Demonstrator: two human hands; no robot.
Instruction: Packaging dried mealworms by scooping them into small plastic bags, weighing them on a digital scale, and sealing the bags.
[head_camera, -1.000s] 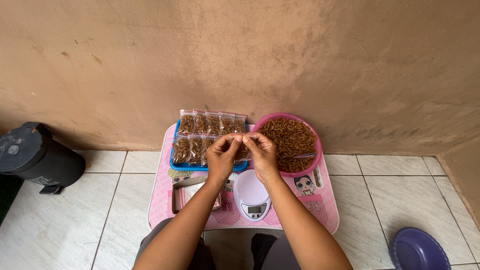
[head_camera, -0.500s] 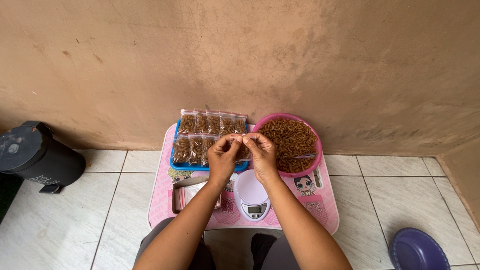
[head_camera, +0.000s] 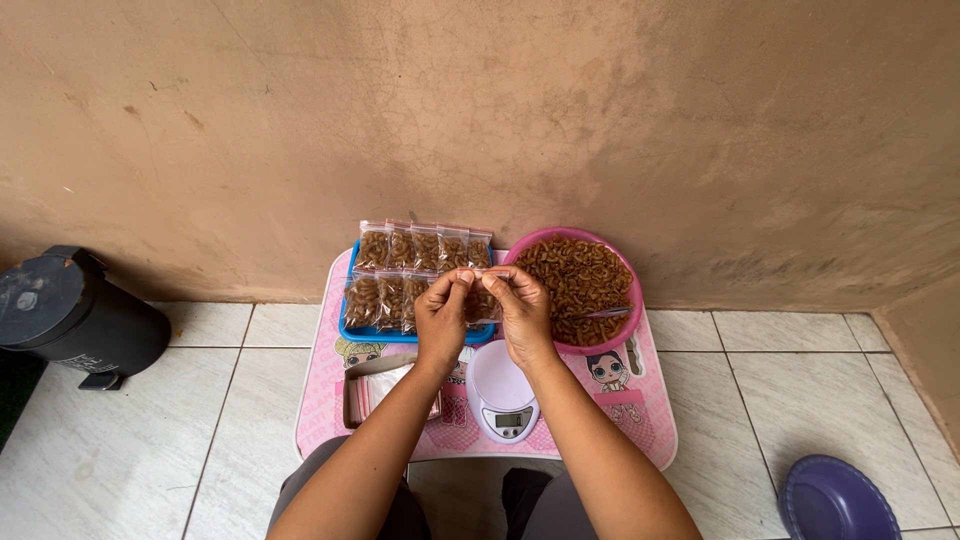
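Clearly both hands, left hand and right hand, pinch the top edge of a small clear bag at centre frame, held over the blue tray of filled bags (handy for setting down), the pink bowl of brown snacks just right, the white scale below on the pink counter.

I see one small clear plastic bag pinched along its top edge between my left hand and right hand. It hangs upright below the fingertips, its lower part filled with brown curled snack pieces, and its top strip is stretched flat between the two thumbs. It sits raised above the near right corner of the blue tray, partly hidden by both hands, so I cannot tell whether its mouth is sealed.
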